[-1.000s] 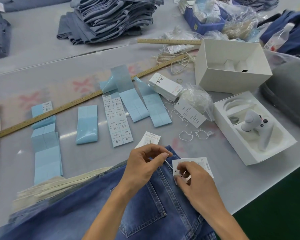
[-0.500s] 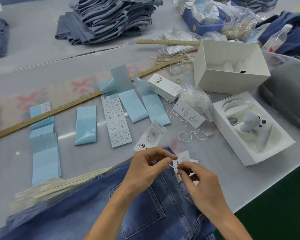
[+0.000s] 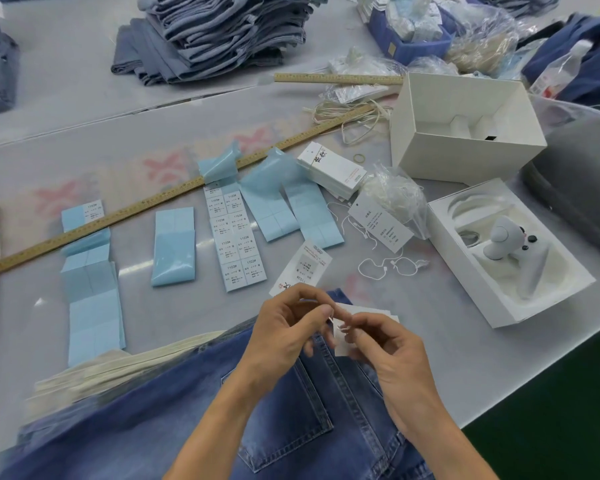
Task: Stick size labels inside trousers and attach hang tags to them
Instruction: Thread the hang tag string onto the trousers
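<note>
A hang tag (image 3: 364,315) is pinched in the right hand (image 3: 392,355) above the jeans (image 3: 291,410) waistband; its string end is pinched by the left hand (image 3: 284,332), directly left of it, fingertips nearly touching.

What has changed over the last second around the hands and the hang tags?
The white tag in the right hand went from lying flat on the table to lifted over the jeans; the left hand closed in, fingertips meeting at its string. A second hang tag slid into fuller view above the hands. Label sheets, ruler and boxes stayed put.
</note>
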Demonstrator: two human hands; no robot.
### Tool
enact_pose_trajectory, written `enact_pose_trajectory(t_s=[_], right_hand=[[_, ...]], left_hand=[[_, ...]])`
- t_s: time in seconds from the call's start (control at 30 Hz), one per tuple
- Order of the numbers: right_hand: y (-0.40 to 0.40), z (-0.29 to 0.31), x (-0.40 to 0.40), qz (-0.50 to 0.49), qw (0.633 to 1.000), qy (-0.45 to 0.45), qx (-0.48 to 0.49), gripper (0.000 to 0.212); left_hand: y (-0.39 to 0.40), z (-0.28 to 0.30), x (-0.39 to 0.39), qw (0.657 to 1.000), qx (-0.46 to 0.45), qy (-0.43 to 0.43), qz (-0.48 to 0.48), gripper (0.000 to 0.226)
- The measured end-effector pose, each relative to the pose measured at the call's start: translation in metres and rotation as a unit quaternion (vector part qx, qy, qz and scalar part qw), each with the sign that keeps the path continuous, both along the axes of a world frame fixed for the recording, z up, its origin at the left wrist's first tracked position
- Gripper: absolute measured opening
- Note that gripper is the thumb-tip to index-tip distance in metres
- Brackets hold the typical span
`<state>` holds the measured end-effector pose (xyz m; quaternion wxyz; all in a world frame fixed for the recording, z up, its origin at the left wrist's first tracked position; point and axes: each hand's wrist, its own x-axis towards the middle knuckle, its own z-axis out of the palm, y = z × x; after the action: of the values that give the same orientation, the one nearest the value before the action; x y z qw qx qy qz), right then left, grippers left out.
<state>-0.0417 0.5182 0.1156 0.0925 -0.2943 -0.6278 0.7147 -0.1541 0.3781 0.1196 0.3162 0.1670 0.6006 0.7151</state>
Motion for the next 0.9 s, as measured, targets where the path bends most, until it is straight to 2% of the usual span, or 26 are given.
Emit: enact_pose_trajectory(t_s=[0.13, 0.3, 0.57, 0.77, 0.9], right_hand=[[-0.004, -0.002, -0.005, -0.001, 0.999, 0.001, -0.041, 0.018], [-0.006, -0.006, -0.008, -0.029, 0.998, 0.016, -0.051, 0.024], [-0.01, -0.01, -0.01, -0.005, 0.999, 0.005, -0.041, 0.015], [-0.011, -0.012, -0.008, 0.012, 1.0, -0.012, -0.012, 0.015], [-0.013, -0.012, -0.009, 0.001, 1.0, -0.011, -0.015, 0.015]], left_hand=[[-0.001, -0.009, 0.002, 0.999, -0.045, -0.003, 0.001, 0.005], [-0.008, -0.019, 0.006, 0.995, -0.095, 0.02, -0.005, 0.016], [-0.012, -0.019, 0.007, 0.997, -0.066, 0.011, -0.033, 0.029], [-0.013, -0.019, 0.006, 0.997, -0.052, 0.006, -0.048, 0.027], [-0.012, -0.018, 0.008, 0.999, -0.046, 0.009, -0.024, 0.025]])
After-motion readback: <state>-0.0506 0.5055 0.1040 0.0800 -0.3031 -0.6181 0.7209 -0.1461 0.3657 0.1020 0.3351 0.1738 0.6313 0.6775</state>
